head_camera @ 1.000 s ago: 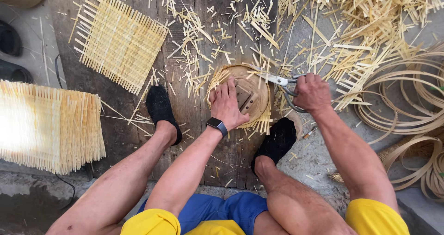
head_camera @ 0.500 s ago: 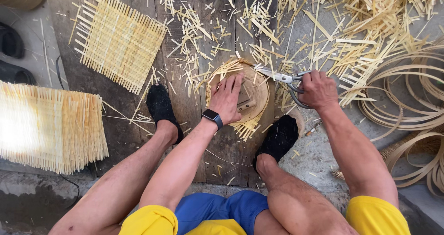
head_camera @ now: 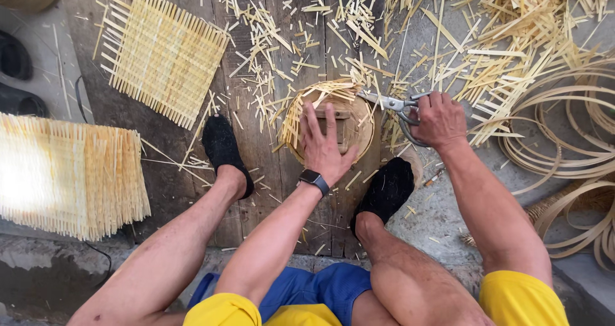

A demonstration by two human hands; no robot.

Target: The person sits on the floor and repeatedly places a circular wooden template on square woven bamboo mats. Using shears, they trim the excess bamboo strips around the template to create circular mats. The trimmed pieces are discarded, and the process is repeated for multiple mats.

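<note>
A weathered floor of dark wooden planks (head_camera: 256, 166) fills the view from above, littered with short pale bamboo offcuts (head_camera: 269, 57). At its centre sits a small round basket (head_camera: 359, 117), woven from thin yellow strips, with a ragged fringe of strip ends jutting out along its upper and left edge. This basket is the landmark for everything else.

The person's left hand (head_camera: 323, 143) lies flat on top of the basket, palm down, fingers straight and slightly fanned, pressing it to the planks. A dark watch (head_camera: 314, 180) wraps that wrist. Just right of the basket, the right hand (head_camera: 439, 117) grips the looped handles of metal scissors (head_camera: 391, 103), fingers curled tight through them; the blades point left and meet the basket's upper right rim.

Below the basket, to either side, rest two feet in black slippers (head_camera: 224, 148). Up and to the left of the basket lies a flat square woven mat (head_camera: 160, 53) with loose, bristly edges. Further left a second, larger mat (head_camera: 67, 175) glares in sunlight. To the right of the basket, coils of flat bamboo strip (head_camera: 564, 146) curve in wide loops beside a heap of longer slats (head_camera: 512, 37).
</note>
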